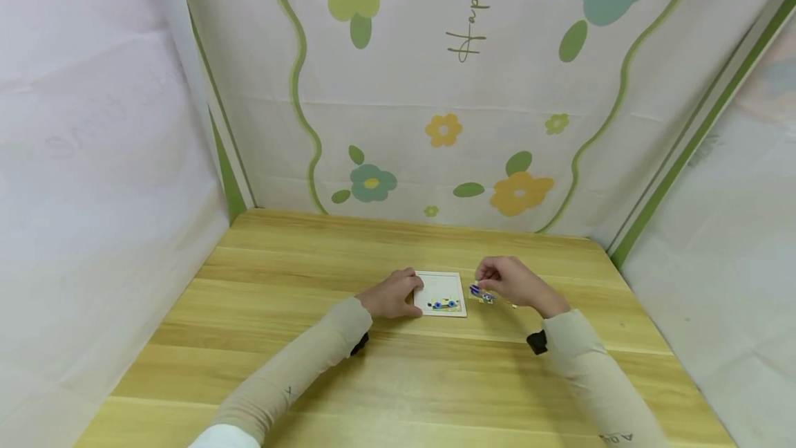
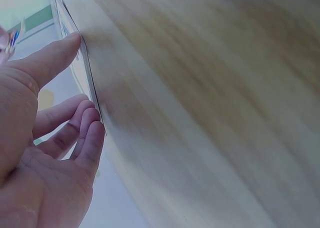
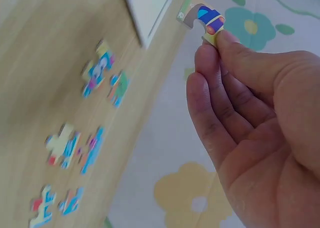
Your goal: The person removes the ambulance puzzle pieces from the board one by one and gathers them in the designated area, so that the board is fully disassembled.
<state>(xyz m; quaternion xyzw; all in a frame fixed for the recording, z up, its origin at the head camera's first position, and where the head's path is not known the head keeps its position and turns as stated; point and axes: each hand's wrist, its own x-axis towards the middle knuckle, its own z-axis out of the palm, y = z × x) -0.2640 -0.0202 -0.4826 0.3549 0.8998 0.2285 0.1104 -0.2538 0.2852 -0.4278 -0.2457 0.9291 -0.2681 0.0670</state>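
A white square puzzle board [image 1: 439, 287] lies on the table, with a fitted section showing a blue-wheeled vehicle along its near edge. My left hand [image 1: 393, 295] rests at its left side, thumb near the near corner and fingers near the far one. In the left wrist view, the fingertips of the left hand [image 2: 55, 123] touch the board's rim. My right hand [image 1: 513, 282] is raised just right of the board. Between thumb and index finger, the right hand [image 3: 250, 103] pinches a jigsaw piece [image 3: 212, 20] with blue, purple and orange print.
Several loose jigsaw pieces [image 3: 98, 70] lie scattered on the wooden table [image 1: 280, 282] right of the board, partly under the right hand in the head view. White flower-printed cloth walls [image 1: 385, 88] enclose the table at the back and both sides.
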